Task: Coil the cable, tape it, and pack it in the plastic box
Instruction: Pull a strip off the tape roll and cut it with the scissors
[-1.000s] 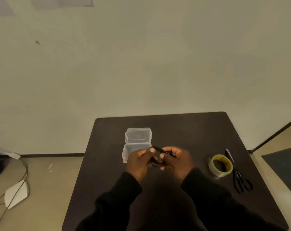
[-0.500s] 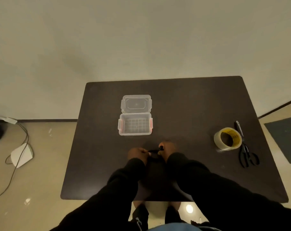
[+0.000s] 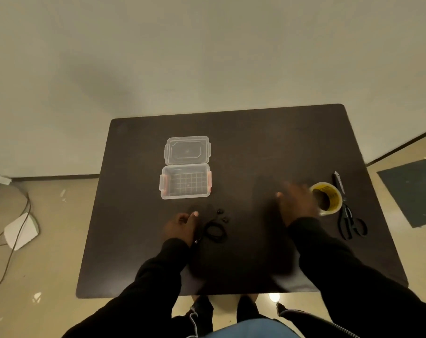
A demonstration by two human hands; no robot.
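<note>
A small coil of black cable (image 3: 215,231) lies on the dark table (image 3: 256,147), its ends pointing up toward the box. My left hand (image 3: 181,226) rests just left of the coil, touching its edge, fingers loosely curled. My right hand (image 3: 296,201) is blurred, spread open and reaching right, its fingers at the roll of clear tape with a yellow core (image 3: 328,198). The clear plastic box (image 3: 185,184) stands open and empty, its lid (image 3: 187,150) folded back behind it.
Black scissors (image 3: 348,222) lie right of the tape, with a pen or marker (image 3: 338,181) just above them. On the floor to the left are a white device (image 3: 20,231) and a dark cord. A dark mat (image 3: 414,191) lies on the floor to the right.
Both hands held the coil together before. Now the coil rests on the table, and my right hand has let go and swung right to the tape roll. The view has tilted downward.
</note>
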